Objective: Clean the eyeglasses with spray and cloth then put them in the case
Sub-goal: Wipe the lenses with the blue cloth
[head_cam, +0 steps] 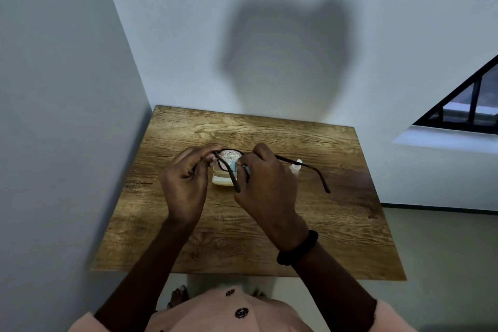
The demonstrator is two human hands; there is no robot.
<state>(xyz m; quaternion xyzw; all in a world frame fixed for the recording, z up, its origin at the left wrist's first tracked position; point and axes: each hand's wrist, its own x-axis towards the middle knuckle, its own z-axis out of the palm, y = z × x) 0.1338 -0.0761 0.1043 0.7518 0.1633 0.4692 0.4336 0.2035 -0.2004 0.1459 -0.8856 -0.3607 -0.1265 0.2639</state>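
Note:
Dark-framed eyeglasses (pixel 230 157) are held above the wooden table (pixel 269 237), their temples unfolded toward me. One lens is speckled with droplets. My left hand (pixel 186 180) pinches the frame's left end. My right hand (pixel 265 183) presses a light blue cloth (pixel 237 167) against the right lens, which it hides. Under the glasses a cream case (pixel 222 180) lies open on the table. A small white spray bottle (pixel 296 166) rests on its side behind my right hand.
The table stands in a corner, with a wall at its left and a wall behind it. A dark-framed window (pixel 469 110) is at the right. Grey floor lies to the right of the table. My bare feet show below the near edge.

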